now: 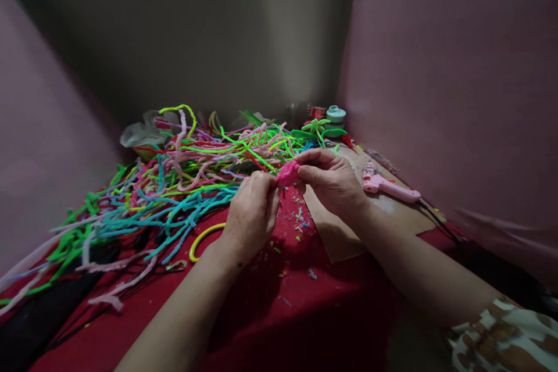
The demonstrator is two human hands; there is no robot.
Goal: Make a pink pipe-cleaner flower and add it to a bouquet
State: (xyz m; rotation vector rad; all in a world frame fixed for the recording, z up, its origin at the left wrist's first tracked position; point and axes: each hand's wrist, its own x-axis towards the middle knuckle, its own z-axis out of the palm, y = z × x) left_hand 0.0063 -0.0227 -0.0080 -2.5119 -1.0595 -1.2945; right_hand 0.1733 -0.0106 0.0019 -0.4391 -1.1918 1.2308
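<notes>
Between my two hands is a small bright pink fuzzy piece (288, 174), which looks like shaped pipe cleaner. My left hand (255, 206) pinches its lower left end, the fingers curled and partly hidden behind the hand's back. My right hand (329, 177) holds its right side between thumb and fingers. The piece is held up above the red cloth (279, 285). Just beyond my hands lies a large heap of pipe cleaners (204, 157) in pink, green, yellow, turquoise and purple.
A pink glue gun (390, 187) with a black cord rests on a brown board (333, 232) at the right. Behind stand a pale green jar (335, 115) and a green pipe-cleaner shape (317, 127). A yellow ring (198, 242) and fuzz scraps (300, 221) lie on the cloth.
</notes>
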